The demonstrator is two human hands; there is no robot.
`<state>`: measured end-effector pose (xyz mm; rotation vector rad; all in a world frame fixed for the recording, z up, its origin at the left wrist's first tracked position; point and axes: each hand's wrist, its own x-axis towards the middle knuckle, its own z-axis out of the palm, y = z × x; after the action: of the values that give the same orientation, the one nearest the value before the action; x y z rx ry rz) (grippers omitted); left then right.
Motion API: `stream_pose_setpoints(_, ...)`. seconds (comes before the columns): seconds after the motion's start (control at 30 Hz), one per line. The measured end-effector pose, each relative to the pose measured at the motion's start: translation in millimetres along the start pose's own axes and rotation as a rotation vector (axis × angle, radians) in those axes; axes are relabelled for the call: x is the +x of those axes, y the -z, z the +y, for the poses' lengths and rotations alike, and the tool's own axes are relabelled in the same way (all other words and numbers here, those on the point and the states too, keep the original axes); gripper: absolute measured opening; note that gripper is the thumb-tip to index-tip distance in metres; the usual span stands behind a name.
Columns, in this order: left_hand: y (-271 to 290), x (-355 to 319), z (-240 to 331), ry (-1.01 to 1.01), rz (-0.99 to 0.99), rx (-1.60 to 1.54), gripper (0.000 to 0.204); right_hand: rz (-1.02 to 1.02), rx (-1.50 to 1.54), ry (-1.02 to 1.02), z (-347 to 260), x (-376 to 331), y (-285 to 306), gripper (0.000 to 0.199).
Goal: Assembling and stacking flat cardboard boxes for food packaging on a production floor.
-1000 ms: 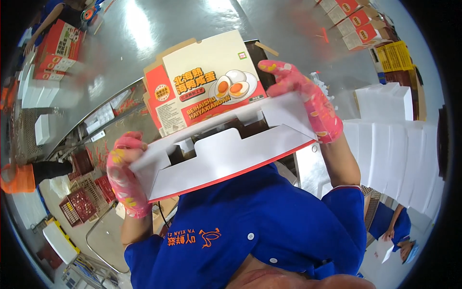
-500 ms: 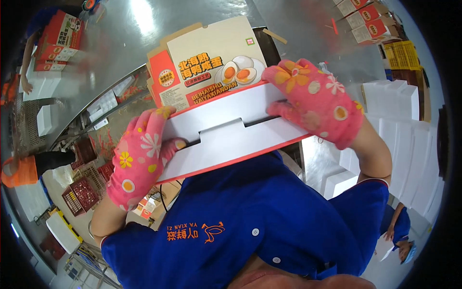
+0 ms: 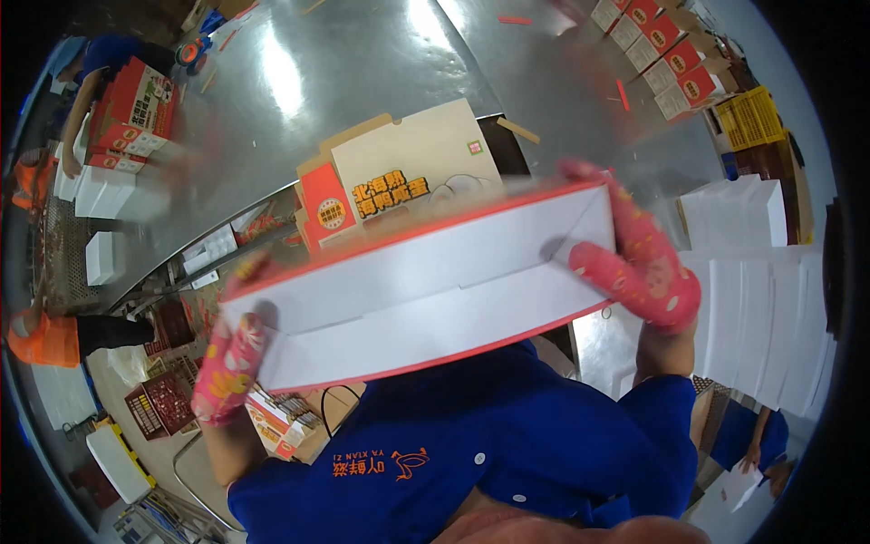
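Between my hands is a cardboard box (image 3: 426, 299), white inside with red edges, tilted so that its inside faces me. My left hand (image 3: 231, 363), in a pink flowered glove, grips its left end with the thumb inside. At the right end my right hand (image 3: 643, 267), gloved alike, has its thumb inside and its fingers around the outer side. The bottom flaps meet along a stepped seam. Just beyond lies a flat printed carton (image 3: 421, 145) in cream and red with egg pictures, its near part hidden behind the box.
Red and white cartons (image 3: 662, 45) stand at the far right beside a yellow crate (image 3: 748, 118). White foam boxes (image 3: 757, 299) are stacked at the right. A metal table (image 3: 362, 72) stretches ahead. Co-workers are at the left, one in an orange vest (image 3: 45, 340), and at the lower right.
My hands have moved apart to the box's two ends. The box is opened out wider, its bottom flaps now meeting with the gaps between them closed.
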<state>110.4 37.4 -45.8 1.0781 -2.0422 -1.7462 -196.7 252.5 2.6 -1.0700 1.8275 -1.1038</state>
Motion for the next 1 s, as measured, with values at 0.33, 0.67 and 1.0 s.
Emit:
stream_pose_setpoints(0.33, 21, 269, -61, -0.507, 0.423, 0.162, 0.040, 0.343, 0.094, 0.239, 88, 259, -36, 0.064)
stream_pose_setpoints(0.67, -41, 339, -205, -0.476, 0.590, 0.827, 0.033, 0.385, -0.740, 0.233, 245, 193, -104, 0.048)
stream_pose_setpoints(1.0, -66, 306, -166, -0.580, 0.297, 0.983, 0.026, 0.314, -0.763, 0.168, 297, 9, -133, 0.043)
